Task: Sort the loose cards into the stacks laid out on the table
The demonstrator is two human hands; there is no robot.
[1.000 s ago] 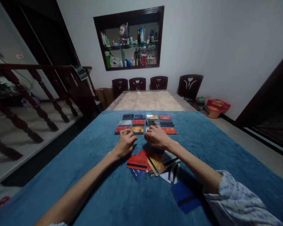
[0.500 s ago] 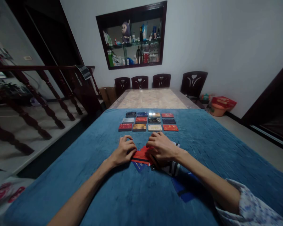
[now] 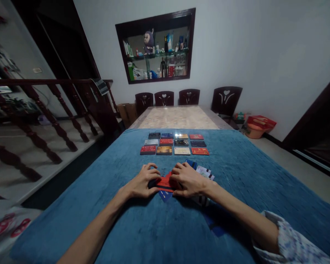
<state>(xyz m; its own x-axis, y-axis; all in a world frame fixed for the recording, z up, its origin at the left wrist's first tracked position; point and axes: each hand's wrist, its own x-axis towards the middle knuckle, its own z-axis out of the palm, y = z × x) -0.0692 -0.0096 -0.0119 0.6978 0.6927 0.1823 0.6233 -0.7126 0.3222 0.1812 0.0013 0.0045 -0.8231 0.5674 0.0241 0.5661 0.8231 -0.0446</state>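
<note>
A loose heap of plastic cards [image 3: 165,183] lies on the blue cloth [image 3: 236,176] in front of me. My left hand [image 3: 143,181] rests on the heap's left side, fingers curled onto a red card. My right hand [image 3: 188,179] lies over its right side, fingers bent down on the cards, with white and blue cards [image 3: 205,170] showing beyond it. Farther off, a neat grid of cards [image 3: 174,143] is laid out in three rows.
A dark blue card [image 3: 217,229] lies under my right forearm. Beyond the cloth the marble tabletop [image 3: 177,117] runs to several dark chairs [image 3: 165,98]. A wooden stair railing [image 3: 44,110] stands to the left, a red basin [image 3: 260,124] on the floor at right.
Both hands have drawn back from the card grid toward me and settled onto the loose heap. One more card now lies in the grid's near row.
</note>
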